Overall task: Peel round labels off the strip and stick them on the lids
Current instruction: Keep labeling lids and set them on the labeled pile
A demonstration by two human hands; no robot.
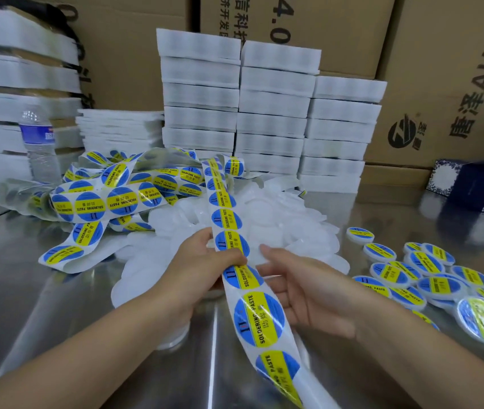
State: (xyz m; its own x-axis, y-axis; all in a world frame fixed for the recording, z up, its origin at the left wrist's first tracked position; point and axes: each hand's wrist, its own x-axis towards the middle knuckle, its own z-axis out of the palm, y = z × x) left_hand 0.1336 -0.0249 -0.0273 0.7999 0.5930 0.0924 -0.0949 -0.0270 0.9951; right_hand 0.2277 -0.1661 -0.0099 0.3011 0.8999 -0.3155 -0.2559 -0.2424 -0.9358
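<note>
The left hand point(202, 267) pinches the white paper strip of round blue-yellow labels point(259, 318); the right hand point(305, 287) hovers slack-fingered beside it. Probably flimsy: peel from an edge.

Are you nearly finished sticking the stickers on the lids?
Not nearly. Some are done: a bunch of labelled lids lies on the right. Right now the left hand grips the label strip and the right hand is open beside it. Lots is left: a big pile of plain white lids waits in the middle, and the strip holds many more labels.
</note>
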